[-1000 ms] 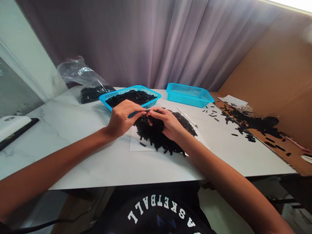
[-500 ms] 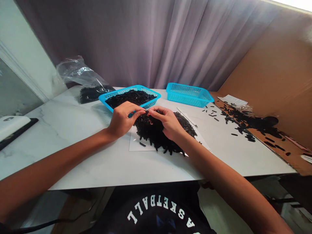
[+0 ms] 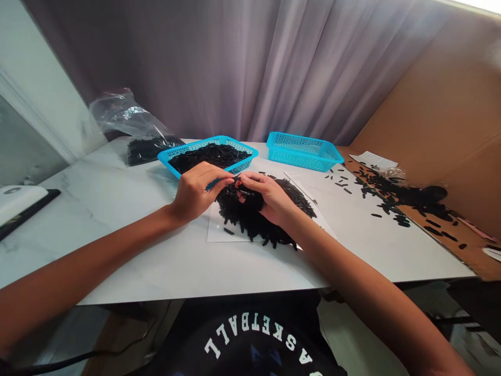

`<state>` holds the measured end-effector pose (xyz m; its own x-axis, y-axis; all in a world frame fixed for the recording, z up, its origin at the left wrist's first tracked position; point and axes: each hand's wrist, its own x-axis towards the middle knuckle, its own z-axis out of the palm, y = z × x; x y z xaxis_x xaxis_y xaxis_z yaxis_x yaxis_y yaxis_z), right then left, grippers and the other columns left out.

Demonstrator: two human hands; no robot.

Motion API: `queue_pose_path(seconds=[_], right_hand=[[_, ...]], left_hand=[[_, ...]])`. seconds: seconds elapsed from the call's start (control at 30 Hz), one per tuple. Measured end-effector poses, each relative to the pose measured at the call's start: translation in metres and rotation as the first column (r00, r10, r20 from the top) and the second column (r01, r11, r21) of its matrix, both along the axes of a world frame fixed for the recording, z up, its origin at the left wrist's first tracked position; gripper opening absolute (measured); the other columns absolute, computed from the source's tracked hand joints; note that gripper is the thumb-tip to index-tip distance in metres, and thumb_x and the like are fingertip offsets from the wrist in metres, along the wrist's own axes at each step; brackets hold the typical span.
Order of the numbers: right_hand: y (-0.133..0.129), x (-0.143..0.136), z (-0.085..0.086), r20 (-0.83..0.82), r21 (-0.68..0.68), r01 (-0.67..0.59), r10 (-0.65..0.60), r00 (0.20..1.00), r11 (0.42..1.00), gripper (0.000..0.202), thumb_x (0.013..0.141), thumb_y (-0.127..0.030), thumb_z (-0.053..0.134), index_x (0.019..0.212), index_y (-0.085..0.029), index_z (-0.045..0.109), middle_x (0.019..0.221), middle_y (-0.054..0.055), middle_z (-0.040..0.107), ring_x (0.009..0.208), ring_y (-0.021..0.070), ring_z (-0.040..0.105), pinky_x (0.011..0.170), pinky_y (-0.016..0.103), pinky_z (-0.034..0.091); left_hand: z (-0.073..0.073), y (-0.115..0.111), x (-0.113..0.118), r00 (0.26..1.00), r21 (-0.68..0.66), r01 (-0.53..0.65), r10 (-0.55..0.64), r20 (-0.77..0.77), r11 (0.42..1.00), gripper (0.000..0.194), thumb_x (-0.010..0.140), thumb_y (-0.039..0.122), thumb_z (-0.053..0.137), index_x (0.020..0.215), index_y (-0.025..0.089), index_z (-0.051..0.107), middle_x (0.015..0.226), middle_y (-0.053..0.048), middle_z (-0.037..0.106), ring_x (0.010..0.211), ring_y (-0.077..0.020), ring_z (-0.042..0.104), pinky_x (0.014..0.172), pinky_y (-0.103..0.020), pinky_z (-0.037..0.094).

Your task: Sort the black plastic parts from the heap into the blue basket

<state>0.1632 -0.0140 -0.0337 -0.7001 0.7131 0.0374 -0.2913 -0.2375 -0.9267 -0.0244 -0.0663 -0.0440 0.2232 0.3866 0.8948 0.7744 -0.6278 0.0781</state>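
Observation:
My left hand is closed, its thumb and fingertips pinching one end of a small black strip-like piece. The fingertips of my right hand meet it at the other end. Below the right fingers, more black shows near the curled palm; I cannot tell whether that is held or part of what lies behind. Both hands hover over a heap of slim black pieces on a white sheet. What the small pieces are exactly cannot be made out.
Behind my left hand stands a blue basket full of black pieces, beside a clear plastic bag holding more. Another blue basket is at the back. Black pieces lie scattered on the right by cardboard. A white device sits far left.
My right fingertips have shifted slightly and the black strip between the hands now shows more clearly. Black pieces below the right fingers are also more visible. The left hand has barely moved.

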Motion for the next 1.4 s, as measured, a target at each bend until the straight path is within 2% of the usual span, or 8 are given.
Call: queue_pose_path(seconds=[0.23,0.3,0.37,0.5,0.6,0.93,1.1,1.4], right_hand=[[0.003,-0.002,-0.002,0.034,-0.084,0.148,-0.146,0.989,0.985,0.025,0.068,-0.030,0.085,0.084,-0.017,0.072,0.079,0.000,0.065,0.066,0.0111,0.057,0.063,0.026,0.047],[0.005,-0.003,-0.003,0.037,-0.111,0.187,-0.183,0.982,0.976,0.023,0.069,-0.029,0.084,0.085,-0.017,0.073,0.079,0.000,0.066,0.066,0.0110,0.058,0.064,0.026,0.048],[0.006,-0.003,-0.004,0.039,-0.127,0.200,-0.197,0.980,0.972,0.021,0.070,-0.028,0.084,0.085,-0.017,0.073,0.080,0.000,0.066,0.066,0.0108,0.058,0.064,0.026,0.049],[0.004,-0.003,-0.003,0.019,-0.099,0.149,-0.148,0.989,0.984,0.024,0.069,-0.031,0.085,0.085,-0.018,0.073,0.080,0.000,0.066,0.067,0.0109,0.057,0.064,0.025,0.049],[0.001,-0.004,-0.001,0.007,-0.068,0.112,-0.112,0.994,0.991,0.026,0.068,-0.034,0.086,0.085,-0.019,0.072,0.078,-0.001,0.066,0.068,0.0113,0.057,0.063,0.024,0.048],[0.003,-0.002,-0.003,0.066,0.011,0.193,-0.193,0.979,0.981,0.031,0.065,-0.037,0.087,0.085,-0.017,0.071,0.079,-0.001,0.064,0.066,0.0111,0.056,0.063,0.028,0.045],[0.001,-0.002,-0.002,0.059,0.178,0.177,-0.190,0.980,0.968,0.032,0.071,-0.044,0.083,0.085,-0.018,0.071,0.081,0.000,0.062,0.067,0.0118,0.055,0.062,0.028,0.043],[-0.002,-0.004,-0.003,0.044,0.269,0.208,-0.227,0.973,0.940,0.030,0.073,-0.044,0.081,0.082,-0.019,0.067,0.077,-0.001,0.060,0.067,0.0125,0.053,0.064,0.028,0.043]], left_hand=[[0.008,0.021,-0.028,0.942,-0.107,-0.296,0.308,0.134,0.949,0.004,0.088,0.024,0.069,0.091,0.022,0.072,0.086,-0.002,0.074,0.076,-0.0183,0.065,0.075,-0.034,0.051],[0.012,0.025,-0.034,0.923,-0.120,-0.323,0.341,0.181,0.939,0.019,0.080,0.021,0.077,0.098,0.020,0.071,0.095,-0.005,0.074,0.080,-0.0201,0.065,0.071,-0.033,0.051],[0.015,0.022,-0.030,0.946,-0.118,-0.265,0.282,0.161,0.957,0.030,0.077,0.022,0.079,0.106,0.019,0.069,0.100,-0.007,0.072,0.088,-0.0215,0.064,0.071,-0.032,0.051],[0.014,0.004,-0.004,0.998,-0.193,0.023,-0.032,-0.048,0.981,0.015,0.086,0.027,0.072,0.101,0.021,0.071,0.098,-0.004,0.072,0.093,-0.0199,0.064,0.083,-0.034,0.052],[0.008,-0.004,0.009,0.988,-0.193,0.108,-0.127,-0.089,0.975,0.010,0.090,0.024,0.069,0.098,0.022,0.073,0.098,-0.004,0.072,0.094,-0.0187,0.064,0.086,-0.034,0.053],[0.012,0.000,-0.001,0.998,-0.048,-0.023,0.020,-0.059,0.999,0.006,0.089,0.023,0.069,0.091,0.020,0.074,0.087,-0.003,0.074,0.083,-0.0181,0.065,0.077,-0.033,0.053],[0.013,0.003,-0.009,0.992,-0.024,-0.112,0.110,-0.065,0.993,0.007,0.089,0.021,0.068,0.093,0.021,0.074,0.088,-0.003,0.074,0.082,-0.0181,0.064,0.076,-0.033,0.052],[0.014,0.001,-0.008,0.990,-0.038,-0.089,0.084,-0.117,0.995,0.010,0.092,0.027,0.066,0.091,0.022,0.075,0.086,-0.002,0.074,0.083,-0.0187,0.065,0.078,-0.035,0.052]])
